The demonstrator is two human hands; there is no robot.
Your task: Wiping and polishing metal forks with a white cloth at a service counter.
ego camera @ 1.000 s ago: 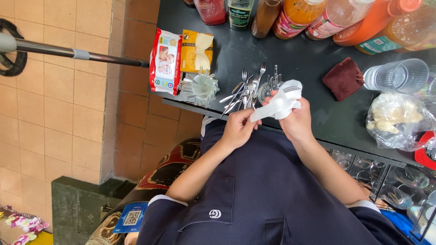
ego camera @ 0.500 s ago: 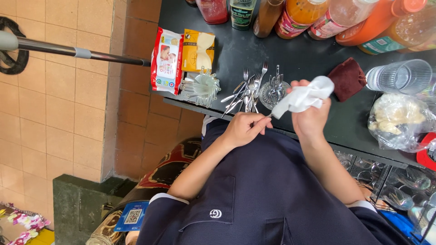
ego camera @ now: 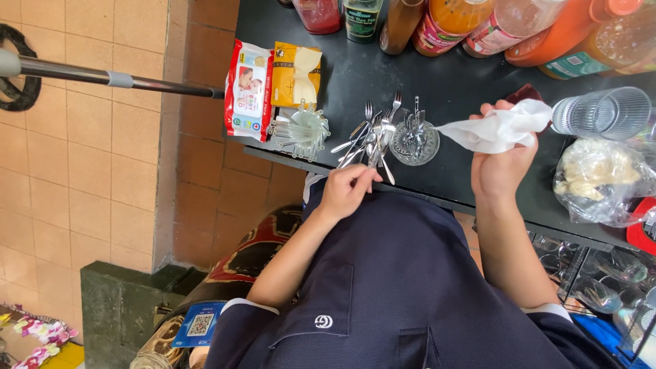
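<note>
Here, left to right:
Packets [ego camera: 273, 85]: two lie flat on the bench [ego camera: 451, 171], by a holder of clear sticks [ego camera: 301, 130].
Left hand [ego camera: 347, 191]: fingers pinched on a utensil from the cutlery heap [ego camera: 365, 137].
Risk: tugging one piece may drag others off the edge.
Glass dish [ego camera: 415, 140]: holds small forks.
Right hand [ego camera: 502, 167]: fingers closed on a white cloth [ego camera: 495, 130].
Tumbler [ego camera: 601, 113]: looks empty.

A black desk [ego camera: 471, 89] stands against a wall of tan tiles [ego camera: 82, 150], with a dark stone ledge [ego camera: 130, 301] low down in even daylight.
</note>
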